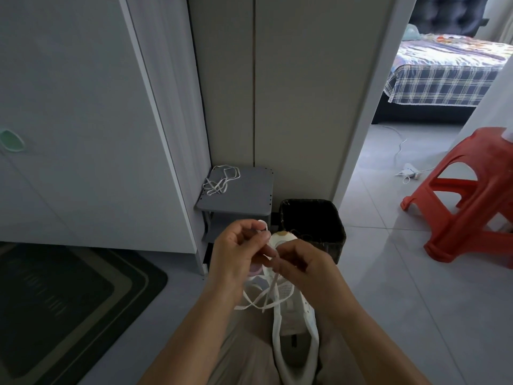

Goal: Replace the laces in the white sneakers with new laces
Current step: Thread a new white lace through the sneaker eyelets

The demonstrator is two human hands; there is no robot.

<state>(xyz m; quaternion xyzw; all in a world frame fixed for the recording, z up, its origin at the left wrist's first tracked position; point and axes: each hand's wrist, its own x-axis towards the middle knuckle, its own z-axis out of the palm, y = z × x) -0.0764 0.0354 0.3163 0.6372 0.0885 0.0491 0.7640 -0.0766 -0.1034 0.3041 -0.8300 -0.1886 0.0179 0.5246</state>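
The sneaker (294,329) lies on the lap (244,357), toe pointing away. The left hand (236,254) and right hand (304,269) both pinch the lace (261,298) near the toe. It is best held flat and untwisted, with both ends drawn even.

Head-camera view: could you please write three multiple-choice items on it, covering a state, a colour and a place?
1. The left hand and right hand: A hang idle; B pinch the flat white lace at the white mesh sneaker; C lie flat on it.
2. The moulded plastic stool is: A blue; B red; C green.
3. The loose tangled white lace lies: A on the small grey rack; B inside the sneaker; C on the stool.
Answers: B, both pinch lace above the shoe; B, plainly red; A, it sits on the rack's top.
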